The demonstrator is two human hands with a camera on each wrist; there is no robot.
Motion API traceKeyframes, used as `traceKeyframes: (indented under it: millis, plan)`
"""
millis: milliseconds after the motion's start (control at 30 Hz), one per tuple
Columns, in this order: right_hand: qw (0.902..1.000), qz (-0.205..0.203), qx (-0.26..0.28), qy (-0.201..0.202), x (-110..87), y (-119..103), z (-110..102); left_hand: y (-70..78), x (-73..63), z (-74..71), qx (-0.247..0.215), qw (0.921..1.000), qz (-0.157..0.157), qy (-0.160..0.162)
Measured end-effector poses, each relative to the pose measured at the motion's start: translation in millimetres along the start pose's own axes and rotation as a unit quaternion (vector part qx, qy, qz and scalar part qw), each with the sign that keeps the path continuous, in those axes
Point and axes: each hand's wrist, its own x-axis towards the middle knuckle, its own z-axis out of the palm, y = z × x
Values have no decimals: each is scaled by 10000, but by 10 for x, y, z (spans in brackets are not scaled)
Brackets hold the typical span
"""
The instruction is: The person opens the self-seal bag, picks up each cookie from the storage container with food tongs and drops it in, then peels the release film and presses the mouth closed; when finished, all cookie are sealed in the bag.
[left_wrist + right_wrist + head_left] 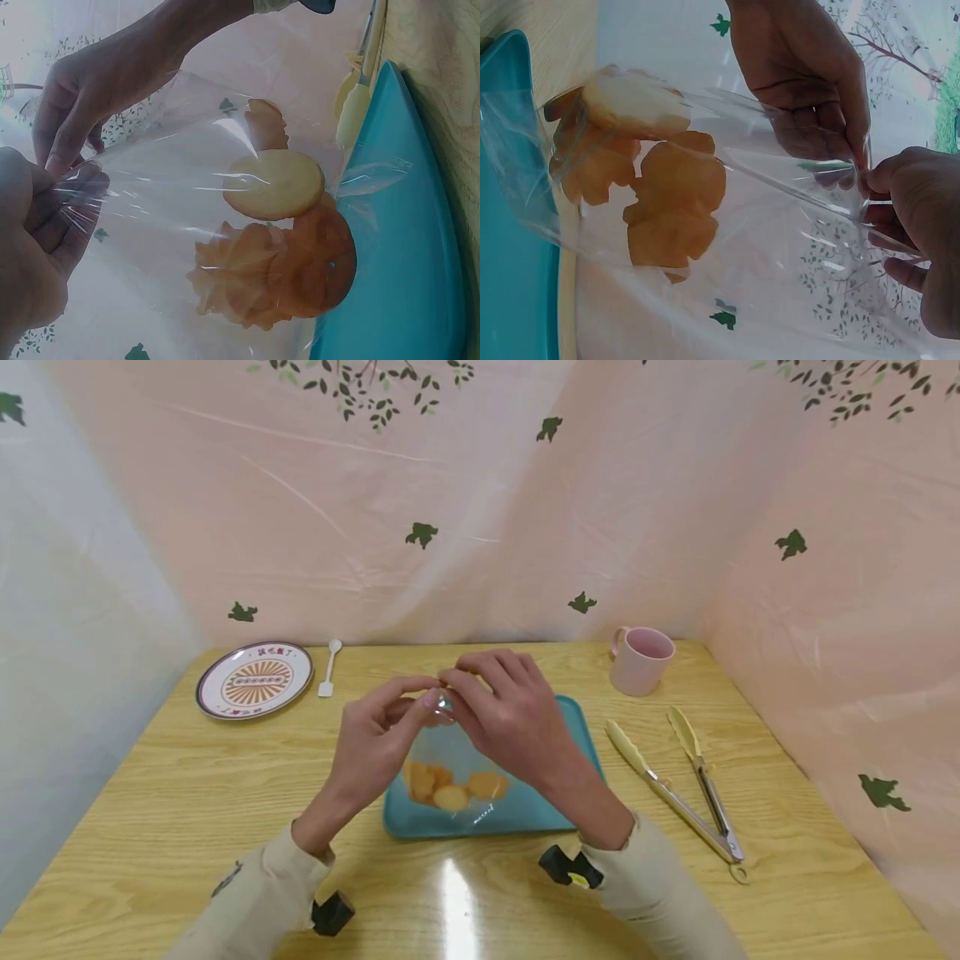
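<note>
A clear plastic bag hangs above a teal tray, its gathered top pinched by both hands. My left hand holds the gathered neck from the left, thumb and index finger meeting there. From the right, my right hand pinches the same spot, its fingertips touching or nearly touching the left ones. Inside the bag lie several golden-brown baked pieces, including a pale oval biscuit and wavy-edged, darker biscuits. The bag's lower end is near the tray; whether it touches cannot be told.
A white patterned plate and a small white spoon lie at the back left. A pink mug stands at the back right. Metal tongs with yellow tips lie spread to the tray's right. Fabric walls enclose the table.
</note>
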Motion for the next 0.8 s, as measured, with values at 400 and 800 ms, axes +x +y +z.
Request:
traceKeyframes:
  millis: [400, 800]
  plan:
    - [9995, -278, -122, 30, 24, 28, 15, -44, -17, 48, 446, 9967, 617, 277]
    - [9938, -1006, -450, 159, 12, 83, 63, -51, -39, 95, 824, 9924, 848, 350]
